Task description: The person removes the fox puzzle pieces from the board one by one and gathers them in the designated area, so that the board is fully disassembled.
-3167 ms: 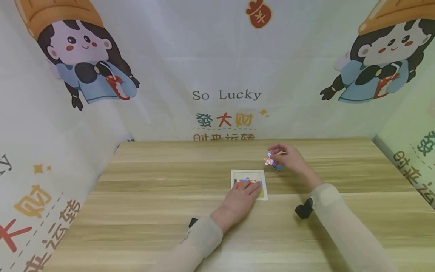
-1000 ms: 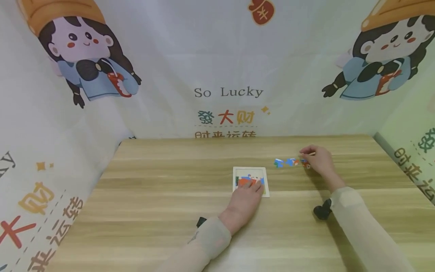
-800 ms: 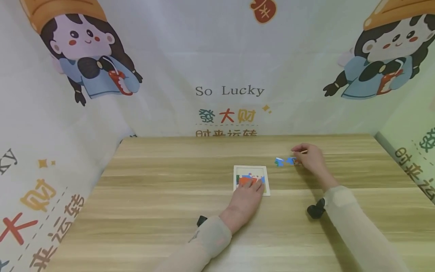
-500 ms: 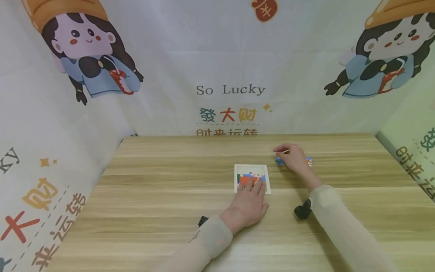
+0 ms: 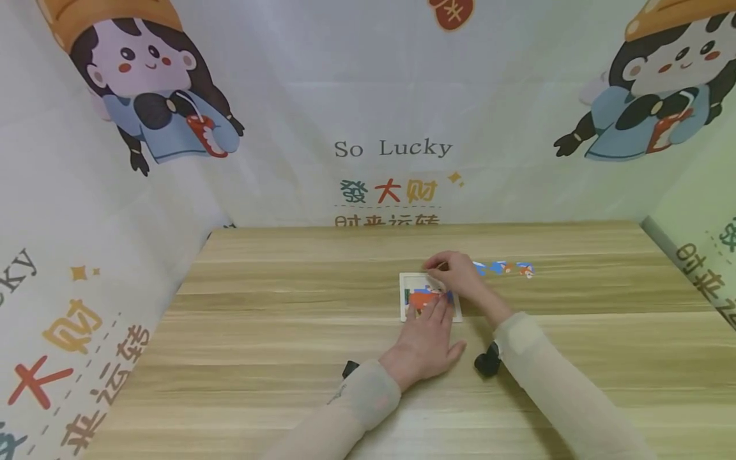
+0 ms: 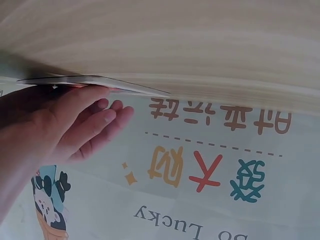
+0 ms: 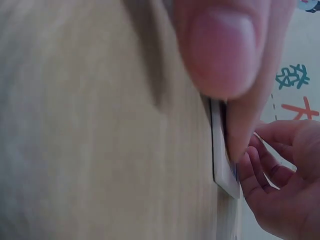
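A small white-framed jigsaw puzzle (image 5: pixel 402 300) lies on the table in the head view, partly filled with an orange and blue picture. My left hand (image 5: pixel 422 348) rests on its lower part with fingers extended, covering some of the picture. Above the frame's far right corner, my right hand (image 5: pixel 460 278) pinches a thin puzzle piece seen edge-on between thumb and fingers; its picture is hidden. In the right wrist view, the thumb (image 7: pixel 225 55) blocks that piece, and the frame's edge (image 7: pixel 220 155) shows beneath the fingers. The left wrist view shows the left fingers against the frame (image 6: pixel 90 79).
Loose puzzle pieces (image 5: pixel 501 267) lie in a row to the right of the frame, the leftmost partly behind my right hand. The wooden table (image 5: pixel 259 332) meets a printed cloth (image 5: pixel 287 115) at its back edge. Black wrist cameras (image 5: pixel 487 361) sit under the sleeves.
My right hand has moved left from the right end of the loose row to the frame, carrying the thin piece. The left hand stays on the puzzle, its thumb now spread outward.
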Available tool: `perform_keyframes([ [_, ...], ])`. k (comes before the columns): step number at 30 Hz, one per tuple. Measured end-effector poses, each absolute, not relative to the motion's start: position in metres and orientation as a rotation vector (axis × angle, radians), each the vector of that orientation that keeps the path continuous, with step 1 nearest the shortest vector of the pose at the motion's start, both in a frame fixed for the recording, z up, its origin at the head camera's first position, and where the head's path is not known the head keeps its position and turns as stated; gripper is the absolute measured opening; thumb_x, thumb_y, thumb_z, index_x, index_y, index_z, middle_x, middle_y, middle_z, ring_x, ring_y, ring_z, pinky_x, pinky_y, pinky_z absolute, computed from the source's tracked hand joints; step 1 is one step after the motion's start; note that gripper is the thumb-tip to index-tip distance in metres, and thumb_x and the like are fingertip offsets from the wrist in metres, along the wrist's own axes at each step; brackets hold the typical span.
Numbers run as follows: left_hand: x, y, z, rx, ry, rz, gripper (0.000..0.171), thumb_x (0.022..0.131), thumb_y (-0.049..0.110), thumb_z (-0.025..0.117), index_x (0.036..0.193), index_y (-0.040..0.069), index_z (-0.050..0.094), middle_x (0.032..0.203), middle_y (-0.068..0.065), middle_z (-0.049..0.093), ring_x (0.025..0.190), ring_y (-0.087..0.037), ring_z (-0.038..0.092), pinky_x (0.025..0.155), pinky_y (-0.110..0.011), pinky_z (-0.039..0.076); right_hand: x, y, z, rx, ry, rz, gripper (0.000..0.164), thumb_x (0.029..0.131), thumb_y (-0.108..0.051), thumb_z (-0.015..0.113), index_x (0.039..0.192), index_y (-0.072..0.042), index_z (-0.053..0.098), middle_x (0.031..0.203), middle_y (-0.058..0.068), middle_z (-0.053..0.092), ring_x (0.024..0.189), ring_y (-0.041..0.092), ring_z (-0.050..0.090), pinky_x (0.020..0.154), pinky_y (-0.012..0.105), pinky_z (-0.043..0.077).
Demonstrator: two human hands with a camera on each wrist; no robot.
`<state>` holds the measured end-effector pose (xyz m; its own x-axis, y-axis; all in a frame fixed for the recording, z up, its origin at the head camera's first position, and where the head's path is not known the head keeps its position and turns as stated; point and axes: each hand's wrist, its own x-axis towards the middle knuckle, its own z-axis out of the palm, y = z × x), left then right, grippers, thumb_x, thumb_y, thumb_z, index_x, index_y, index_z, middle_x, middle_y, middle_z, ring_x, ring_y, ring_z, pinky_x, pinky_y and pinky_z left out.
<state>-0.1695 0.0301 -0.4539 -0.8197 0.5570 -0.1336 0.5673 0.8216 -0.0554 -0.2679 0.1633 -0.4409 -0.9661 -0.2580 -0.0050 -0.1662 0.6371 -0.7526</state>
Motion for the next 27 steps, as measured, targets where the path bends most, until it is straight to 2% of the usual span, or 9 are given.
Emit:
perform_keyframes([
  [5,-0.1660,0.0310,-0.4529,0.892,2.874,-0.130,0.077,0.102,0.059,0.031,0.160,0.009,0.020,0.168,-0.006,0.018,0.155,-0.018,0.020,0.123,-0.052,0.027,-0.2666,0.1589,-0.4441,-0.483,2.726,-1.190,0.019,0.097,-0.013,0.063,0.110,-0.004,0.074,0.106,0.014,0.071,0.091,0.021,0.064,0.081,0.032,0.053],
  [9,-0.1648,0.0310,-0.4532,0.900,2.881,-0.125,0.079,0.101,0.060,0.033,0.160,0.009,0.020,0.168,-0.006,0.018,0.155,-0.018,0.020,0.122,-0.054,0.027,-0.2642,0.1593,-0.4457,-0.574,2.677,-1.176,0.018,0.096,-0.012,0.064,0.108,-0.005,0.075,0.108,0.013,0.071,0.093,0.019,0.063,0.081,0.029,0.052],
  [16,-0.1654,0.0297,-0.4541,0.903,2.891,-0.098,0.080,0.100,0.060,0.037,0.160,0.010,0.018,0.169,-0.005,0.016,0.155,-0.017,0.019,0.122,-0.056,0.026,-0.2624,0.1614,-0.4451,-0.658,2.639,-1.153,0.017,0.096,-0.010,0.063,0.104,-0.006,0.077,0.106,0.011,0.067,0.094,0.018,0.061,0.081,0.028,0.050],
  [27,-0.1654,0.0282,-0.4517,0.919,2.898,-0.066,0.081,0.100,0.059,0.041,0.160,0.009,0.019,0.168,-0.005,0.018,0.155,-0.018,0.020,0.121,-0.058,0.027,-0.2635,0.1558,-0.4436,-0.659,2.652,-1.098,0.012,0.094,-0.011,0.066,0.100,-0.005,0.075,0.100,0.010,0.070,0.091,0.017,0.062,0.085,0.032,0.052],
])
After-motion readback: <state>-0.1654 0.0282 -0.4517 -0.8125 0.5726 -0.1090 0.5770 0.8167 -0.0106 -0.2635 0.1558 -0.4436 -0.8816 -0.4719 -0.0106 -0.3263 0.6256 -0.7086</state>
